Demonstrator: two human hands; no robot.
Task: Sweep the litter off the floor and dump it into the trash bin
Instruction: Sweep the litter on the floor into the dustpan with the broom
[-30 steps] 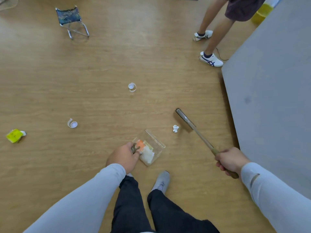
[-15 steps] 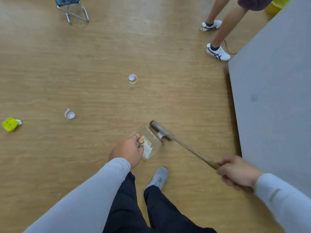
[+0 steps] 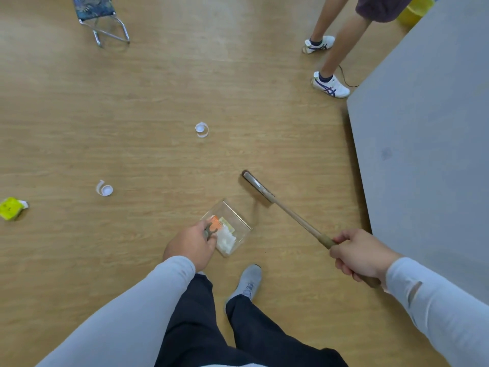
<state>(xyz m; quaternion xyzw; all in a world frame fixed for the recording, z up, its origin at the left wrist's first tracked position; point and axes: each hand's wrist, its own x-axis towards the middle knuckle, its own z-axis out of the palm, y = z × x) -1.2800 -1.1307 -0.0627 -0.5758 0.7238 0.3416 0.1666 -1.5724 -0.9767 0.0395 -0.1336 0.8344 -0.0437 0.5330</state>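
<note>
My left hand (image 3: 192, 245) grips the handle of a clear plastic dustpan (image 3: 232, 223) resting on the wooden floor; white, orange and yellow scraps lie inside it. My right hand (image 3: 357, 256) holds the wooden handle of a small broom (image 3: 288, 213), whose head (image 3: 255, 185) sits on the floor up and right of the dustpan, apart from it. Loose litter lies to the left: a white curled strip with a cap (image 3: 202, 129), another white curl (image 3: 104, 188) and a crumpled yellow scrap (image 3: 11, 207).
A grey raised platform (image 3: 428, 144) fills the right side. Another person's legs and white sneakers (image 3: 330, 86) stand at the top right by a thin cable. A small folding stool (image 3: 98, 17) sits at the top left, a yellow container (image 3: 414, 9) at the top right corner.
The broom swept the small white scrap left into the dustpan, then its head swung back out to the upper right. The dustpan stayed in my left hand.
</note>
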